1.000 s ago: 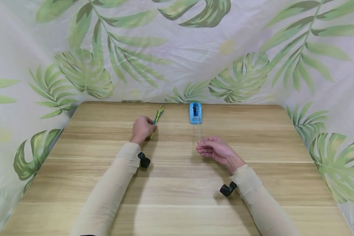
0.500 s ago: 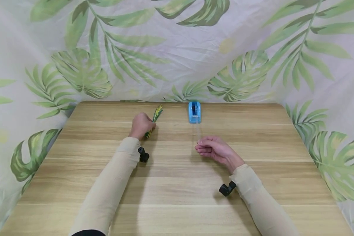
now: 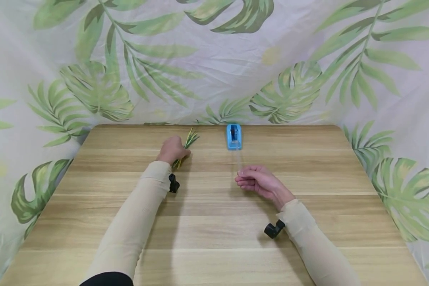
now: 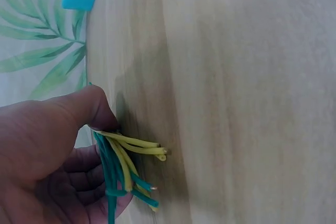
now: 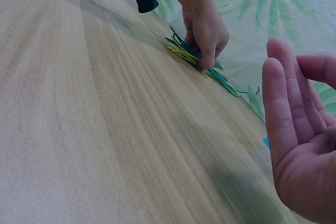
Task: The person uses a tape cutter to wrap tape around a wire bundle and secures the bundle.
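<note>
My left hand (image 3: 173, 149) pinches a bundle of green and yellow wires (image 3: 191, 139) at its middle, close over the tabletop. In the left wrist view the cut wire ends (image 4: 160, 151) fan out below the thumb. To the right, my right hand (image 3: 260, 180) pinches the end of a clear tape strip (image 3: 239, 161) between thumb and index finger. The strip runs back to a blue tape dispenser (image 3: 234, 137) at the table's far edge. In the right wrist view the tape is too faint to make out, and only a sliver of the dispenser (image 5: 266, 141) shows behind my fingers.
The wood-grain table (image 3: 214, 234) spreads out under both arms. Behind its far edge hangs a pale cloth (image 3: 228, 67) printed with green leaves. A small black camera (image 3: 274, 229) is fixed at the right wrist, another black camera (image 3: 173, 183) at the left.
My left hand has turned a little, and the wire bundle now slants more. My right hand keeps its pinch on the tape, almost still. The head view has shifted slightly.
</note>
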Available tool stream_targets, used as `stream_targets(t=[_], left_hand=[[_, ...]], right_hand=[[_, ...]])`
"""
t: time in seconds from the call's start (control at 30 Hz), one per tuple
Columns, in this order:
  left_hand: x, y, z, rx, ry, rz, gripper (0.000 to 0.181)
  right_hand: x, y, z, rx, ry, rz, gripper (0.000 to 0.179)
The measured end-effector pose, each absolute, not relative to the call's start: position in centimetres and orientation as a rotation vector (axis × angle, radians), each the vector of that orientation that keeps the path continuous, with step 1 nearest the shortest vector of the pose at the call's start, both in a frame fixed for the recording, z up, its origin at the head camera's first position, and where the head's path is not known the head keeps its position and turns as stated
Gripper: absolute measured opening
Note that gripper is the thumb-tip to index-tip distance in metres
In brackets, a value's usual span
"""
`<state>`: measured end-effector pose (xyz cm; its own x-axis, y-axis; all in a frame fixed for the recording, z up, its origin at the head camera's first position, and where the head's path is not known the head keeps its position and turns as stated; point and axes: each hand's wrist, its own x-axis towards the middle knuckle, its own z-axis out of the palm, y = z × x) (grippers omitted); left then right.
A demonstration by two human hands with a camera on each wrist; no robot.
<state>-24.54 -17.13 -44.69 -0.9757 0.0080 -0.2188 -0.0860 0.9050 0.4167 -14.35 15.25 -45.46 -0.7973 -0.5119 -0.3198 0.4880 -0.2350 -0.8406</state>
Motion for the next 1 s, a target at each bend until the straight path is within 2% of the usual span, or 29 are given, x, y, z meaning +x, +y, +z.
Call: stream_targets(t=[0.2,0.47,0.73,1.0], left_hand=[[-24.5,-17.0,-44.8,0.015,2.868,0.530,0.029],[-24.3,-17.6,-45.4,0.062,2.865,0.582,0.029],[-24.0,-18.2,-44.3,0.097,2.841,0.484,0.030],[-23.7,-19.2,-44.2,0.095,2.765,0.695,0.024]], right_hand=[[-14.4,15.2,-45.7,-0.025,1.386,-2.078,0.021],[-14.2,15.0,-45.9,-0.024,1.380,-2.082,0.022],[-14.2,14.9,-45.8,-0.024,1.384,-2.083,0.020],[-14.3,14.9,-45.9,-0.027,1.376,-2.087,0.020]])
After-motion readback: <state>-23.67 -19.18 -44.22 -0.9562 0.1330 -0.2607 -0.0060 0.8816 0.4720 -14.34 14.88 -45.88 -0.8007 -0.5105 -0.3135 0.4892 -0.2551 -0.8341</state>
